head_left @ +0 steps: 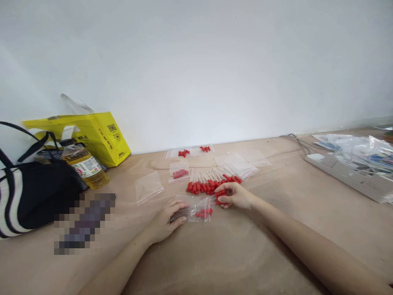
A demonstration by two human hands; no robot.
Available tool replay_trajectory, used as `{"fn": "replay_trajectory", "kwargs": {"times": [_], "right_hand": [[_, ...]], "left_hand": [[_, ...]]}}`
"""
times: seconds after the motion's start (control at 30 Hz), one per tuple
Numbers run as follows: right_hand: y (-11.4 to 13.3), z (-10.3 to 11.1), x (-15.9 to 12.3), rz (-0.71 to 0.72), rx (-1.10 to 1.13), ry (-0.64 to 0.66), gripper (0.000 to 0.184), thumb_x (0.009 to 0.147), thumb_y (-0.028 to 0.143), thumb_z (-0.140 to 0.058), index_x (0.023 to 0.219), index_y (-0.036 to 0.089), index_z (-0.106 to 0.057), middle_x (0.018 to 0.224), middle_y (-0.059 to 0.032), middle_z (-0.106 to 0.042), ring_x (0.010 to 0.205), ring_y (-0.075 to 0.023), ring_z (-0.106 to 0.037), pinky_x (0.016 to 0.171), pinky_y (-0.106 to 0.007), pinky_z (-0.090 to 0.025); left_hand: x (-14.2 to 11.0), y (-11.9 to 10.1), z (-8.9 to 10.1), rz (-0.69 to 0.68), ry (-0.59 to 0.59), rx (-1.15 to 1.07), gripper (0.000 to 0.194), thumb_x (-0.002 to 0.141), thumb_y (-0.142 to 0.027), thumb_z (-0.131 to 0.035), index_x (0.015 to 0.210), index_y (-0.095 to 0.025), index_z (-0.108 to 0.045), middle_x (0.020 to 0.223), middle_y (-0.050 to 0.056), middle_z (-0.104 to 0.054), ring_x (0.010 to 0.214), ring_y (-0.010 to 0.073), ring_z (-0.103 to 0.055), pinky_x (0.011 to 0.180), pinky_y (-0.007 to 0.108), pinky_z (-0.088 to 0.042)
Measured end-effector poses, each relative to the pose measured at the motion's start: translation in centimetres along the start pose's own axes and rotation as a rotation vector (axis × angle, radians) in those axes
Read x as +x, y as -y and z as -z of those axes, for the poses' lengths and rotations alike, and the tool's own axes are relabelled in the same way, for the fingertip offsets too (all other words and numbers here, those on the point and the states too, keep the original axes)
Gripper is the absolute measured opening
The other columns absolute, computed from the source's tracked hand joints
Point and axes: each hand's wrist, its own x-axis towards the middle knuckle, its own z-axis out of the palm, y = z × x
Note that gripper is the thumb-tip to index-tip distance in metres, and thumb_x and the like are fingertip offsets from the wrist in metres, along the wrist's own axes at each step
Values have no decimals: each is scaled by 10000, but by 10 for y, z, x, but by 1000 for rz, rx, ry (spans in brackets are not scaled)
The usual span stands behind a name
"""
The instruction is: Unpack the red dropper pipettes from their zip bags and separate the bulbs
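Observation:
My left hand [172, 219] grips the left end of a clear zip bag [190, 216] between thumb and fingers. Inside that bag lie a few red-tipped sticks [202, 213]. By the bag's right edge, my right hand [233, 196] pinches red-tipped sticks [220, 197]; how many is hidden by the fingers. Just beyond both hands, a fanned pile of pale sticks with thick red ends [208, 185] lies with the red ends towards me. A filled zip bag [179, 171] rests behind the pile's left side.
A flat zip bag [150, 187] lies on the left, more bags [236, 164] behind the pile. Bags with red pieces [193, 151] are near the wall. Left stand an oil bottle [87, 166], yellow bag [104, 139] and black bag [46, 192]; right, a power strip [344, 174].

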Motion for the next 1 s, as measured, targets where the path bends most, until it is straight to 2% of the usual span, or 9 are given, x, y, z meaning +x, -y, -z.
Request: {"fn": "replay_trajectory", "kwargs": {"times": [0.23,0.37,0.43,0.53,0.6,0.7,0.8,0.9,1.0], "right_hand": [[36,34,-16,48,-126,-66,196,583,196,-676,755,125,-615,575,0,-633,476,-86,-560,485,-202,-473],[51,55,-24,86,-115,-220,180,580,180,-667,747,127,-625,596,-15,-640,504,-95,-577,489,-196,-482],[52,57,-22,111,-44,-315,178,566,186,-674,724,129,-616,591,-18,-635,525,-105,-589,489,-193,-483],[47,38,-12,159,128,-417,202,536,211,-693,694,140,-589,559,1,-614,502,-110,-587,481,-206,-486],[40,13,-5,191,243,-424,232,535,261,-698,693,149,-571,552,8,-607,480,-115,-581,465,-223,-482],[30,-30,3,233,338,-421,289,538,341,-702,711,152,-567,571,11,-612,465,-103,-567,477,-226,-475],[24,-63,6,280,323,-343,323,557,392,-685,730,145,-569,610,-4,-618,489,-110,-565,488,-242,-479],[21,-77,9,320,235,-298,316,596,389,-660,776,143,-579,683,-20,-627,563,-121,-575,530,-251,-483],[13,-72,11,348,88,-311,266,646,365,-621,801,151,-594,766,-34,-630,608,-121,-566,562,-252,-469]], "left_hand": [[0,2,0,-3,-9,-7,276,785,-260,-474,1050,-210,-532,1055,51,-568,968,179,-518,853,326,-414],[0,5,3,34,-28,-60,277,770,-290,-497,1027,-209,-558,1049,46,-581,976,179,-525,865,324,-411],[2,3,5,60,-112,-99,259,762,-313,-503,981,-205,-590,1040,47,-586,970,179,-530,869,322,-408],[10,-5,6,150,-260,-155,234,744,-349,-514,851,-192,-651,931,48,-618,857,176,-560,793,307,-433],[20,-15,2,235,-284,-259,245,727,-376,-535,804,-187,-671,848,42,-640,761,164,-562,703,280,-442],[40,-29,-10,410,-263,-650,312,696,-429,-573,856,-174,-656,819,28,-651,576,103,-519,546,223,-409],[58,-38,-22,517,-323,-1058,326,689,-451,-589,807,-149,-620,722,13,-618,478,56,-463,459,182,-353],[70,-37,-25,560,-350,-1095,283,720,-427,-558,719,-144,-574,612,-17,-553,471,47,-453,437,160,-325],[76,-24,-12,577,-318,-988,267,718,-390,-553,614,-145,-523,528,-41,-499,418,38,-402,395,159,-256]]}}
